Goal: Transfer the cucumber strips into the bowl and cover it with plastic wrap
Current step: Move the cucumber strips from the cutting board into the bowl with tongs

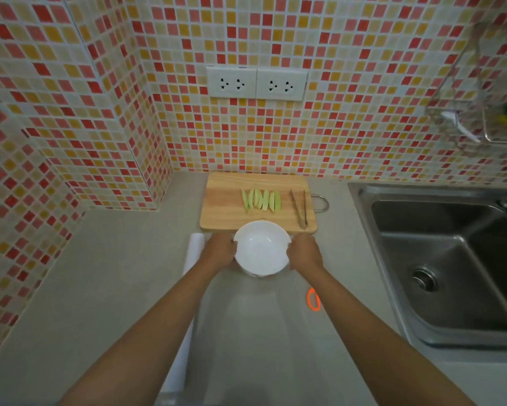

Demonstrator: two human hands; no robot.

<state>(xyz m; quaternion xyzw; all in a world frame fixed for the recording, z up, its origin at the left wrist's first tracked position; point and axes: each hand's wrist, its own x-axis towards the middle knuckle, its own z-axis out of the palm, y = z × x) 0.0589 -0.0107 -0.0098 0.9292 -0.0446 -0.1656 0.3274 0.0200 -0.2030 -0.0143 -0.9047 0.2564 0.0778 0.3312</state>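
I see both hands closed on the white bowl (pixel 261 250): left hand (pixel 219 251) on its left rim, right hand (pixel 304 254) on its right. The empty bowl sits on the tabletop (pixel 123 288), just before the cutting board (pixel 226 206) bearing cucumber strips (pixel 261 200) and tongs (pixel 299 208).

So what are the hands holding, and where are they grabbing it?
Both hands hold the white bowl by its sides: left hand on the left rim, right hand on the right rim.
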